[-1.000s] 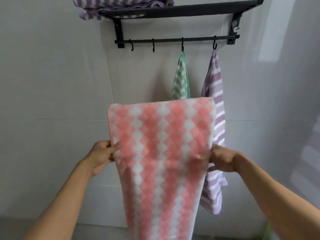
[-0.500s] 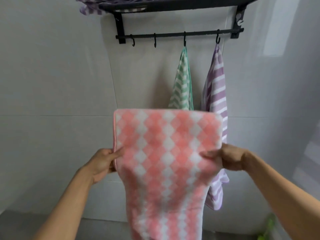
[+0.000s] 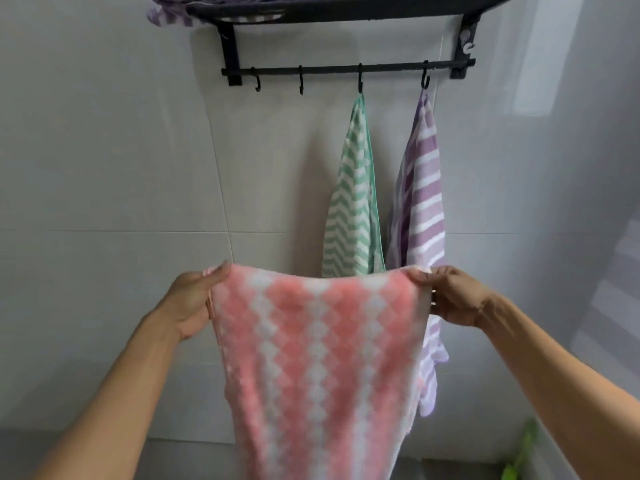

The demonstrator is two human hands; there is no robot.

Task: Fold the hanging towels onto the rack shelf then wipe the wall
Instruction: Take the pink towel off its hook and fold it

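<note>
Grey tiled wall (image 3: 104,150) fills the view, grout lines crossing behind everything. Black wall rack (image 3: 346,69) mounted high on it: shelf on top, a hook rail beneath.

Pink-and-white diamond towel (image 3: 318,358) hangs in front of me, stretched between both hands, top edge sagging a little in the middle, the rest dropping out of the bottom of the view. It sits well below the rack and covers the lower ends of the two towels behind it.

Purple striped towel (image 3: 424,202) hangs from the rightmost hook, its tail showing past the pink towel's right edge. Green zigzag towel (image 3: 351,209) hangs from the next hook to its left, just beside it. Two left hooks bare.

A bundled purple striped towel on the shelf (image 3: 169,12) lies at the shelf's left end, partly cut off by the top of the view.

My left hand (image 3: 194,303) pinches the pink towel's top left corner, thumb on the near face, fingers hidden behind the cloth. My right hand (image 3: 453,296) pinches the top right corner, fingers curled round the edge.

Something green (image 3: 523,452) low right, blurred; cannot tell what.
</note>
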